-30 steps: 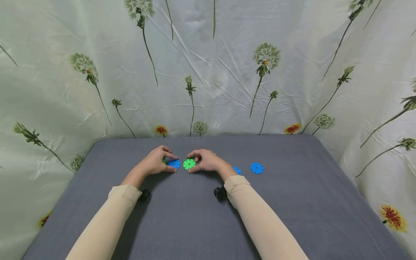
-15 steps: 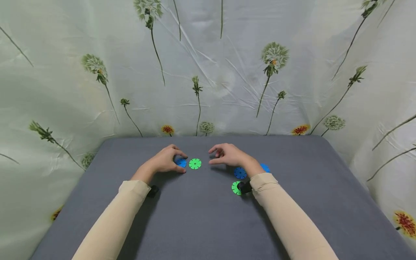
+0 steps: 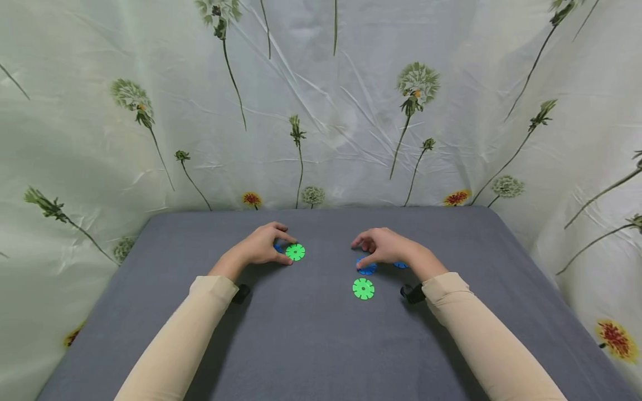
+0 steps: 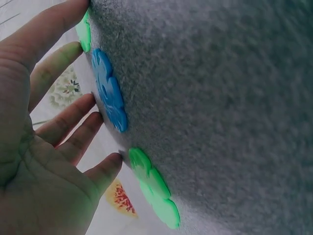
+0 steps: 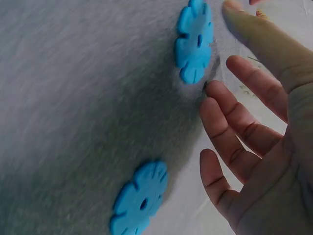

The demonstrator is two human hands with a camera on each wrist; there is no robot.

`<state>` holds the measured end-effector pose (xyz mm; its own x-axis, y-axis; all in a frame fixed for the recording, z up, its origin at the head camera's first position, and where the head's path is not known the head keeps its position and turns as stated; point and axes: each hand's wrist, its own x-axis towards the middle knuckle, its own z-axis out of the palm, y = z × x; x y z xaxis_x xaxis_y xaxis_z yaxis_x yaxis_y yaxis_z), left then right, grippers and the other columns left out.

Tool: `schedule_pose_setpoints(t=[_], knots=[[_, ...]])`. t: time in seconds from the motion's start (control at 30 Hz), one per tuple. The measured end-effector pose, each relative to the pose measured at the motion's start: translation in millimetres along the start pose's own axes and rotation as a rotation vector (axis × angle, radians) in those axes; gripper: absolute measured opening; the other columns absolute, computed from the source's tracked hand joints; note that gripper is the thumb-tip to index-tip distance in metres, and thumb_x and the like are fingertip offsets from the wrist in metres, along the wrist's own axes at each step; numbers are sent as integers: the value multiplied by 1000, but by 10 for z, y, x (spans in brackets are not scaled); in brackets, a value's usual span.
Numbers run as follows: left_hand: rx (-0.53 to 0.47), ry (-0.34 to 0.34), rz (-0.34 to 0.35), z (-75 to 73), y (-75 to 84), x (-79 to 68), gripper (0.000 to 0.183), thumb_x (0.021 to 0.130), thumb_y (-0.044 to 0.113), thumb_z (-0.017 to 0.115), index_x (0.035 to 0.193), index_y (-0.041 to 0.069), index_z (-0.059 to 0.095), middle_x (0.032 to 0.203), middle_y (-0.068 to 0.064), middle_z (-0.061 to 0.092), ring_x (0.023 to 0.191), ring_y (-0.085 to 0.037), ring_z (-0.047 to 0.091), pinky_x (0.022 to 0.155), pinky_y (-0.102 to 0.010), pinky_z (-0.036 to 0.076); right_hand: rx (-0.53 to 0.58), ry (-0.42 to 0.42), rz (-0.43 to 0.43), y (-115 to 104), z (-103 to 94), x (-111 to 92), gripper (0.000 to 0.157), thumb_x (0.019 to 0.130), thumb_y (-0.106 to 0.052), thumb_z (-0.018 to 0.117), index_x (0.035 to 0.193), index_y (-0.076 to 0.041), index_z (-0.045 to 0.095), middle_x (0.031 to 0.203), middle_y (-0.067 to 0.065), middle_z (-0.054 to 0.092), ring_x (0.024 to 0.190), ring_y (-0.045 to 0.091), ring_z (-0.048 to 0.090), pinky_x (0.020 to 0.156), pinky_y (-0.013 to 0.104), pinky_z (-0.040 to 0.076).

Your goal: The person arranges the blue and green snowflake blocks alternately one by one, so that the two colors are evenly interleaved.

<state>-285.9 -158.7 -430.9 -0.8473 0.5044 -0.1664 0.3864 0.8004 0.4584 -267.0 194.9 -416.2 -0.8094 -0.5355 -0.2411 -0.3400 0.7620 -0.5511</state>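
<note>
Thumb and index finger of my left hand [image 3: 263,245] spread around a flat green notched plastic disc [image 3: 295,252], their tips at its edges. Behind that hand a blue disc [image 3: 278,247] is mostly covered. The left wrist view shows this blue disc [image 4: 108,90] and another green disc [image 4: 155,188] in a row, both flat on the cloth. My right hand [image 3: 388,245] hovers with loosely bent fingers, its thumb above a blue disc [image 3: 367,267]. A second blue disc [image 5: 141,196] lies under the right palm, partly hidden in the head view.
Nearer to me than the right hand lies one more green disc [image 3: 363,289]. Grey cloth [image 3: 311,334] covers the table, and a flower-printed curtain [image 3: 351,111] hangs at its far edge. Black wrist cameras [image 3: 412,293] sit low over the cloth.
My right hand has left the green disc at the row's end and moved right, over a blue disc. My left hand has shifted right from the blue disc to that green disc.
</note>
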Motion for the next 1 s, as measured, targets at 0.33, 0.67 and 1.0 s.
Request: schedule_pose_setpoints(t=[0.33, 0.67, 1.0], knots=[[-14, 2, -14, 16, 9, 47, 51, 90, 33, 89, 138, 18, 76, 167, -21, 44, 155, -48, 39, 124, -65, 37, -62, 14, -50, 108, 25, -96, 45, 89, -27, 91, 128, -11, 79, 110, 5, 67, 99, 16, 62, 92, 37, 55], [23, 1, -3, 12, 13, 59, 54, 90, 35, 89, 139, 18, 75, 164, -22, 46, 153, -46, 43, 124, -63, 39, -51, 51, -78, 132, 76, -132, 39, 88, -27, 92, 123, -15, 82, 108, 2, 66, 96, 14, 59, 91, 35, 52], [28, 7, -9, 28, 7, 80, 54, 90, 35, 90, 139, 18, 76, 163, -22, 47, 151, -47, 44, 123, -64, 39, -73, 68, -91, 139, 83, -165, 41, 84, -29, 95, 122, -17, 82, 110, 2, 67, 98, 15, 61, 92, 37, 54]])
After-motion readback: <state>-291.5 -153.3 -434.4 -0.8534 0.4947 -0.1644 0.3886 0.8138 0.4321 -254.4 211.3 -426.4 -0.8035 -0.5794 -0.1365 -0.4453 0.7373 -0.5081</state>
